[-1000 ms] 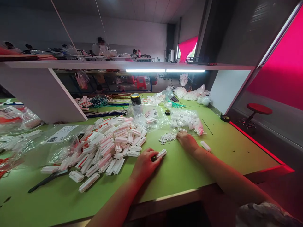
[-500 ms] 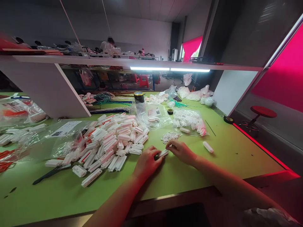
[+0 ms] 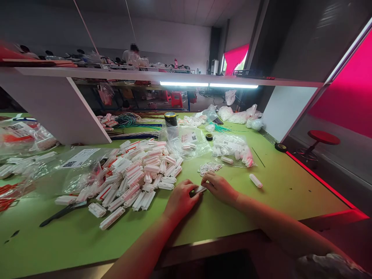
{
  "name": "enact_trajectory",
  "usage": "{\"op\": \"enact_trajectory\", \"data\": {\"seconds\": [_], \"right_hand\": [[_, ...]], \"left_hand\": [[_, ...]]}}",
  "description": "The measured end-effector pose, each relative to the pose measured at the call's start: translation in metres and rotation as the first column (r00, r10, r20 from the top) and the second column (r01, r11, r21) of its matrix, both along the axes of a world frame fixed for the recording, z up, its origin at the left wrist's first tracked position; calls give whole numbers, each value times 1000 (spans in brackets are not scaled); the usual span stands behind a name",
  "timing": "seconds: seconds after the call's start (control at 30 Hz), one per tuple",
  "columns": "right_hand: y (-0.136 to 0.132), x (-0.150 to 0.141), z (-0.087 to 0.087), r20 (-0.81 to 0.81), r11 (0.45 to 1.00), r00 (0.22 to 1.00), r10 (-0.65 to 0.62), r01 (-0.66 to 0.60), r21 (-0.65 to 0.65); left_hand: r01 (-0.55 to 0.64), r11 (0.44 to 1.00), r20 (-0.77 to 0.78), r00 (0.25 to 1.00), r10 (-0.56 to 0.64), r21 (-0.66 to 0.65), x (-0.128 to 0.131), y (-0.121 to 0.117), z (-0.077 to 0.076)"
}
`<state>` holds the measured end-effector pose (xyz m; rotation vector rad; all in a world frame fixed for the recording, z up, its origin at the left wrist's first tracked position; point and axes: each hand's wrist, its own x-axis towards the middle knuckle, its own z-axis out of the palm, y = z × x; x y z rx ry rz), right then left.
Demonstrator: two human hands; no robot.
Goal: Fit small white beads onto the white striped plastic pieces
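My left hand [image 3: 180, 200] is closed round one end of a white plastic connector housing [image 3: 200, 189], low over the green table. From the other side my right hand [image 3: 222, 188] meets it, thumb and fingertips pinched together at the housing's upper right end. Whatever those fingertips hold is too small to make out. Just beyond them lies a little heap of tiny white plastic pieces [image 3: 209, 167]. A large pile of similar white housings [image 3: 142, 168] spreads to the left of my left hand. One loose housing [image 3: 255, 180] rests to the right.
Black-handled scissors [image 3: 59, 214] lie at the left. Behind the heap are a clear bag of white parts [image 3: 232, 147], a tape roll [image 3: 209, 136] and a labelled clear bag [image 3: 188, 141]. A lit shelf [image 3: 139, 75] crosses above the table [image 3: 279, 201]. People sit far behind.
My right hand has moved slightly left and down, its fingertips now closer over the housing. My left hand stays in place with the housing.
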<state>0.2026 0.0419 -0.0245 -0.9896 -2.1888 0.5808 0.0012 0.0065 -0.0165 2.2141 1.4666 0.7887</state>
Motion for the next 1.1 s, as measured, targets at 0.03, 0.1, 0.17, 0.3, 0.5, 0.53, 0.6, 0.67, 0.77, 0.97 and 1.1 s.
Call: {"op": "enact_trajectory", "data": {"seconds": [0.03,0.1,0.17,0.3,0.5,0.53,0.6,0.67,0.77,0.97,1.1], "right_hand": [[0,0,0,8,1000,1000,0,0,-1],[-1,0,1,30,1000,1000,-4,4,4],[-3,0,2,63,1000,998,-16,15,23],[-7,2,5,170,993,984,-60,41,113],[-15,2,14,509,933,859,-53,-139,331],[-17,0,15,555,922,830,-59,-168,350],[-22,-3,17,615,908,786,-65,-209,363],[-25,-5,16,609,910,791,-57,-210,358],[-14,3,10,414,948,909,-51,-86,305],[42,54,2,207,881,859,-469,439,176],[55,66,2,380,855,770,-512,502,134]], "left_hand": [[2,1000,3,1000,-2,-4,0,0,0],[7,1000,6,1000,-7,-9,0,0,0],[7,1000,6,1000,-7,-12,-1,0,0],[-12,1000,-8,1000,12,-14,0,0,0],[-6,1000,5,1000,6,-2,-1,0,-1],[-3,1000,12,1000,3,0,-1,0,-1],[5,1000,26,1000,-5,2,-1,1,-2],[6,1000,38,999,-6,4,-2,1,-3],[1,1000,47,999,-1,8,-2,2,-6],[0,1000,54,999,0,-3,-3,3,-8],[8,1000,64,998,-8,-7,-2,3,-8]]}}
